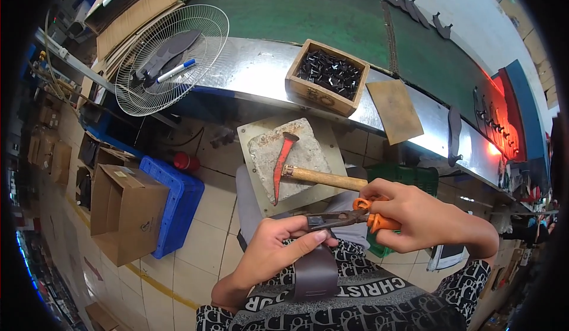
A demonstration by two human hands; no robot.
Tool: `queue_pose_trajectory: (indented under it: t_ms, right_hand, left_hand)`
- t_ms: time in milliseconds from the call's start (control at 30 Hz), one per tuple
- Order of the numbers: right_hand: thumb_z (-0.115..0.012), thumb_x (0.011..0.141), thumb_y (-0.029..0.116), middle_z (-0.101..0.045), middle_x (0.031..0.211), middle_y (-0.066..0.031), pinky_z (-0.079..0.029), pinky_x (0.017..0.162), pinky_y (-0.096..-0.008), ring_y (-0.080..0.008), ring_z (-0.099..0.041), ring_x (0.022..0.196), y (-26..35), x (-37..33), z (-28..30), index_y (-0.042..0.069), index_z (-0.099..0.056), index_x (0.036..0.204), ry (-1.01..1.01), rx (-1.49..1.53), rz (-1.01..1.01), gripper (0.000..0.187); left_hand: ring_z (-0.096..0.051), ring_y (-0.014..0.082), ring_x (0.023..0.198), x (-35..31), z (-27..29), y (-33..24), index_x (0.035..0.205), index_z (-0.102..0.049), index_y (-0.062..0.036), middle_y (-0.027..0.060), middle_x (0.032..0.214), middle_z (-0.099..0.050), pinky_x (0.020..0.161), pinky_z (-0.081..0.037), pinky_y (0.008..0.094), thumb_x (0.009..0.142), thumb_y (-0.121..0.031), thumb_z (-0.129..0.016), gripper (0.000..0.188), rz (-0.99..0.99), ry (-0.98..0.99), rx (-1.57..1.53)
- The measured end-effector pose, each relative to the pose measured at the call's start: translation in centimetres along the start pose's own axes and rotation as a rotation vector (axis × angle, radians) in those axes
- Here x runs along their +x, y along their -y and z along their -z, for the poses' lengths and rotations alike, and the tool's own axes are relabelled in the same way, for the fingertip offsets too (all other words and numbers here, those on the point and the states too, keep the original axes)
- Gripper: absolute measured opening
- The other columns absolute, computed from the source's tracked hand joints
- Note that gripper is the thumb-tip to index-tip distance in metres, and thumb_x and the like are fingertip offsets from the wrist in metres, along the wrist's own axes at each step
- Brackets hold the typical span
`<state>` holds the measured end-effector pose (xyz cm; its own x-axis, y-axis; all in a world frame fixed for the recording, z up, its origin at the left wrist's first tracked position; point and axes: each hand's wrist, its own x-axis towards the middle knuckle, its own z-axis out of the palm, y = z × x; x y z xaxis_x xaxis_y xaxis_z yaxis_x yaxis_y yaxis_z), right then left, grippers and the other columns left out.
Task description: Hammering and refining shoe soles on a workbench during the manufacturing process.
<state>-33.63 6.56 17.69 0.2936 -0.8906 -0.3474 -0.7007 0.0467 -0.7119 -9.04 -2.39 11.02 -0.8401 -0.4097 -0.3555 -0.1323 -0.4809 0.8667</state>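
Observation:
My left hand (275, 251) is closed on a dark brown strap (316, 274), a wide curved band that hangs down in front of my patterned shirt. My right hand (406, 212) grips pliers (339, 219) by their orange handles. The plier jaws meet the upper end of the strap beside my left fingers; whether they bite on it is hard to make out. Beyond my hands, a hammer (287, 153) with a red head and wooden handle lies on a rough stone block (305, 147). The end of its handle reaches close to my right hand.
A wooden box (323, 93) of small black pieces stands on the metal edge of a green conveyor (284, 10). Left of it is a wire basket (207, 25) with dark straps and a marker. A tan sheet (396, 111) overhangs the edge. Lower left stand a blue crate (184, 206) and cardboard box (133, 212).

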Motion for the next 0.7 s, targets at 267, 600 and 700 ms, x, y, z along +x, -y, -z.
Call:
queue_pose_trajectory:
  t_ms: [267,600,700]
  right_hand:
    - [-0.064,0.074,0.016,-0.060,0.094,-0.0212,-0.052,0.074,-0.0426,-0.0373,-0.060,0.084,-0.8,0.0,-0.3,-0.005,-0.060,0.093,-0.017,-0.095,0.105,0.029]
    - [-0.064,0.087,0.052,-0.061,0.097,-0.0194,-0.051,0.078,-0.0444,-0.0386,-0.061,0.090,-0.3,0.3,0.0,-0.004,-0.053,0.115,0.062,0.159,-0.088,0.064]
    - [-0.061,0.090,0.049,-0.060,0.097,-0.0188,-0.049,0.079,-0.0436,-0.0378,-0.061,0.090,-0.5,0.2,-0.2,-0.002,-0.056,0.117,0.136,0.014,0.068,0.058]
  left_hand:
    - [-0.061,0.0108,0.096,1.8,1.6,1.7,0.103,-0.063,0.0018,0.0099,0.103,-0.070,0.085,-0.047,0.0259,0.099,-0.020,-0.054,0.024,0.071,0.359,-0.205]
    - [-0.060,0.0258,0.097,2.0,1.4,2.6,0.097,-0.056,-0.0003,0.0215,0.100,-0.064,0.090,-0.044,0.0376,0.101,-0.018,-0.043,0.023,0.063,0.609,-0.308]
    - [-0.056,0.0140,0.096,1.9,1.4,2.6,0.101,-0.060,0.0001,0.0064,0.098,-0.063,0.089,-0.042,0.0291,0.103,-0.029,-0.044,0.034,0.127,0.643,-0.286]
